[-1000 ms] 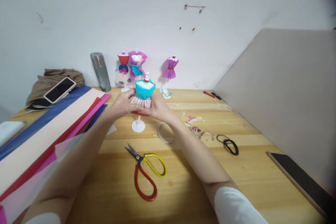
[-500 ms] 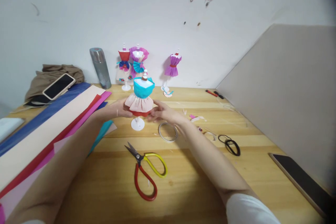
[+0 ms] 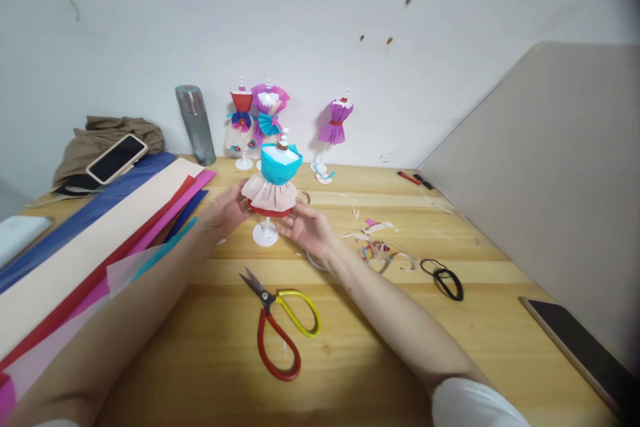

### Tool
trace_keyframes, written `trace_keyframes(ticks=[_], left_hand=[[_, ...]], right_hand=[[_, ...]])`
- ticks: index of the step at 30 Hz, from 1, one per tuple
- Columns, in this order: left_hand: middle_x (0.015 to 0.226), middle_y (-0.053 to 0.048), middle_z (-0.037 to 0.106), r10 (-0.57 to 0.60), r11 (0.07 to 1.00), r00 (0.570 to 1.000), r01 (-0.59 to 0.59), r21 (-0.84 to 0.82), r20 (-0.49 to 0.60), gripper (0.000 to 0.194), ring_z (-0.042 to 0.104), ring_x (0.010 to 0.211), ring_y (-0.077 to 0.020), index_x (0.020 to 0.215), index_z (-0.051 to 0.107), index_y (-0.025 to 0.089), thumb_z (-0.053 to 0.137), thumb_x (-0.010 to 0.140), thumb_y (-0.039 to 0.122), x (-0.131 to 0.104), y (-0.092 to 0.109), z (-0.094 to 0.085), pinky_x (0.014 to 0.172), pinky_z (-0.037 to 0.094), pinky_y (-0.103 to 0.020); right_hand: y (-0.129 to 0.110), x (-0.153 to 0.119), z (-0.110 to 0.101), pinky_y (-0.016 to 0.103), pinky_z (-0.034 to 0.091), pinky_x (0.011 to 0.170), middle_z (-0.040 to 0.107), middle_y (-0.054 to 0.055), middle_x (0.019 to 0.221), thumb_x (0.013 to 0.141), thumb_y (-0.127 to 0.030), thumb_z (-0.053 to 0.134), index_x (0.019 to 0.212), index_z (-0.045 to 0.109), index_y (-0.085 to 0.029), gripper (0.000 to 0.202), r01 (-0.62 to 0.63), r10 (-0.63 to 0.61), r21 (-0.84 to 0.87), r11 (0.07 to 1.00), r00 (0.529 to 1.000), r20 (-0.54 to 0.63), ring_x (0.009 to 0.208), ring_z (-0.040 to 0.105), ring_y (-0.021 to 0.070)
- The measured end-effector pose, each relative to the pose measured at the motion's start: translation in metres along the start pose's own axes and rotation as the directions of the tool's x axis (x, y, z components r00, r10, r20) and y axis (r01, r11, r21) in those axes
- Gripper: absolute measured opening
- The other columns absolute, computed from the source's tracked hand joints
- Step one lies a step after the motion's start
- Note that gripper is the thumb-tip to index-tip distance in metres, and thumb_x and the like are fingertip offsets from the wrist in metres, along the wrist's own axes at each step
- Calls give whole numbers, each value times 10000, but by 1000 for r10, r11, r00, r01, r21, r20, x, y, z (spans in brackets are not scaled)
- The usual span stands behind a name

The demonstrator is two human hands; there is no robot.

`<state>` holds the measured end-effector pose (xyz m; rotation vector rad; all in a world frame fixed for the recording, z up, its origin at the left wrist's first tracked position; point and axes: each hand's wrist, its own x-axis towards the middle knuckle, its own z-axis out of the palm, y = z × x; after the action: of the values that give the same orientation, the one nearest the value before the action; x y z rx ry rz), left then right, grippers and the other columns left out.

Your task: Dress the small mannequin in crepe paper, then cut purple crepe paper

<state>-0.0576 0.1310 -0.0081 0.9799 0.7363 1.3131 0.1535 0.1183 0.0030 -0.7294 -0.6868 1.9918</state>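
Observation:
A small white dress form on a round base [image 3: 265, 235] stands on the table, wearing a paper dress [image 3: 273, 192] with a turquoise top, a pale pink gathered skirt and a red layer below. My left hand [image 3: 231, 212] is at the skirt's left edge, its fingertips partly hidden behind the paper. On the other side, my right hand [image 3: 309, 227], palm turned up, has its thumb and fingers at the red hem. Scissors [image 3: 267, 297] with one red and one yellow handle lie with parted blades in front of the form. A tape ring [image 3: 316, 261] is mostly covered by my right hand.
Several dressed forms [image 3: 336, 123] stand by the wall, near a metal flask [image 3: 196, 125]. Coloured paper sheets [image 3: 125, 213] spread along the left, below a phone [image 3: 117, 158] on brown cloth. Paper scraps [image 3: 376, 247], black hair ties [image 3: 443, 277] and a dark slab [image 3: 575, 340] lie right.
The view has shifted slightly. My right hand has turned its palm further upward and now covers most of the tape ring; more paper scraps show beyond it. The dress form stays in place.

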Motion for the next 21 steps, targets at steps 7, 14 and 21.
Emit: trace_keyframes(ticks=[7, 14, 21], left_hand=[[1017, -92, 735, -15, 994, 1000, 14, -112, -12, 334, 662, 959, -208, 1011, 723, 139, 762, 685, 199, -1, -2, 4, 876, 513, -328], [1039, -84, 737, -8, 988, 999, 1, -155, -43, 316, 667, 974, -201, 1005, 719, 150, 762, 697, 209, -3, -8, 0, 882, 524, -322], [942, -57, 722, -120, 992, 988, 116, -47, -93, 194, 666, 845, -140, 989, 673, 161, 637, 832, 270, -4, -14, 0, 715, 530, -226]], right_hand=[[6, 1, -1, 380, 572, 847, 736, -37, 902, 735, -100, 655, 1022, 545, -272, 351, 18, -17, 116, 993, 1000, -11, 872, 722, 168], [4, 2, 0, 316, 585, 788, 731, -49, 863, 756, -95, 660, 1010, 571, -269, 320, 22, -15, 129, 991, 998, -61, 793, 710, 137], [11, 0, 3, 232, 579, 677, 707, -9, 768, 695, -135, 656, 831, 558, -209, 183, 41, -47, -53, 998, 992, -115, 708, 705, 121]])
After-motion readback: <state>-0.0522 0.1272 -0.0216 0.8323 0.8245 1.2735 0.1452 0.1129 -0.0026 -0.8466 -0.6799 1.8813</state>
